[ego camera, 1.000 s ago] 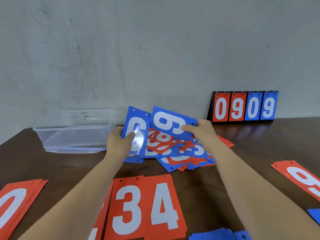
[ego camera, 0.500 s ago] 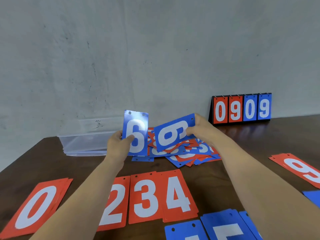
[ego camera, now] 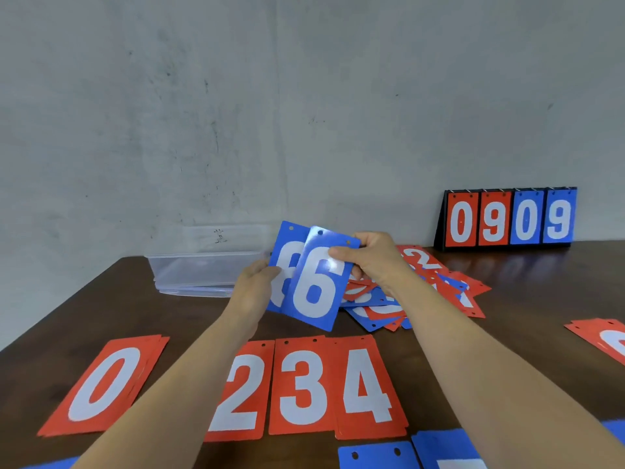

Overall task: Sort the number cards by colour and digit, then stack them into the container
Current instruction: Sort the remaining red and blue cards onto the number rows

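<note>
Taking the near edge of the tabletop [ego camera: 527, 299] as 6 o'clock, both hands are raised over its centre, each holding a blue card. The right hand [ego camera: 375, 262] pinches the front 6 [ego camera: 318, 282] near its top right corner, thumb on the face and fingers behind. The left hand [ego camera: 255, 289] grips the rear card [ego camera: 286, 247] by its left edge, thumb on the face. The front 6 overlaps the rear card and covers most of its digit. Both cards tilt slightly clockwise.

The container [ego camera: 209, 265], clear plastic, sits at 11 o'clock by the wall [ego camera: 236, 113], just beyond the left hand. The unsorted pile [ego camera: 426, 289] of red and blue cards lies at 1 o'clock from the hands, partly under the right wrist.

Along the near side, from 8 to 5 o'clock, lie the red stacks: red 0 [ego camera: 108, 384], red 2 [ego camera: 243, 390], red 3 [ego camera: 301, 387] and red 4 [ego camera: 368, 387]. The last three touch side by side, and the left forearm crosses part of red 2. Blue cards [ego camera: 382, 455] show at the 5 o'clock edge. Another red stack [ego camera: 605, 336] lies at 3 o'clock, cut off by the frame.

A scoreboard [ego camera: 507, 218] reading 0909 stands at 2 o'clock against the wall.
</note>
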`<control>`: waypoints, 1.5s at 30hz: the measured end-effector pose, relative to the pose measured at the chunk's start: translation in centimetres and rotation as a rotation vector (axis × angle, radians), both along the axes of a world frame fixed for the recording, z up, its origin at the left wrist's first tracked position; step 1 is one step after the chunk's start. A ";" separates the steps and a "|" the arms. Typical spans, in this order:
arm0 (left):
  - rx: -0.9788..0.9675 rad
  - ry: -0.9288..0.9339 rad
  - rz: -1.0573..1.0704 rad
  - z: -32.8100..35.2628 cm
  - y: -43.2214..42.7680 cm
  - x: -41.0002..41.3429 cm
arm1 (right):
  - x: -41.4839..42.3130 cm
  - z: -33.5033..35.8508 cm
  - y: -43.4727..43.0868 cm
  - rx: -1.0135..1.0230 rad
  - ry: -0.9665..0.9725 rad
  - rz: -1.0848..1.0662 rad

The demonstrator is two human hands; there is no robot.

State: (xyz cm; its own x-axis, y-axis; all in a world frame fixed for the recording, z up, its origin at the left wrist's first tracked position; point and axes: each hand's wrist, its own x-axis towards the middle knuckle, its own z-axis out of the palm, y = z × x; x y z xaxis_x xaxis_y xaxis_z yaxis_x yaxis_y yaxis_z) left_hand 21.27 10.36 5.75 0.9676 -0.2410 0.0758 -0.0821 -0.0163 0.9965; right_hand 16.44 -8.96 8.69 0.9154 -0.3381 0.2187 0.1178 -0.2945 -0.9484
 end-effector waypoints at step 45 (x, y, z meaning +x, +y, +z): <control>0.203 -0.052 0.095 -5.0 -6.1 4.1 | 6.6 -8.6 -12.3 -1.133 0.468 -0.533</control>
State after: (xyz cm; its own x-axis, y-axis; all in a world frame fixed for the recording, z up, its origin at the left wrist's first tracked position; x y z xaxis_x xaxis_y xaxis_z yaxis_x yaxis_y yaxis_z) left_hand 25.39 4.30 0.73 0.9826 -0.1648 0.0854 -0.1219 -0.2263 0.9664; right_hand 23.00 -21.24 0.13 0.7943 -0.5176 0.3181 -0.5244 -0.8485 -0.0711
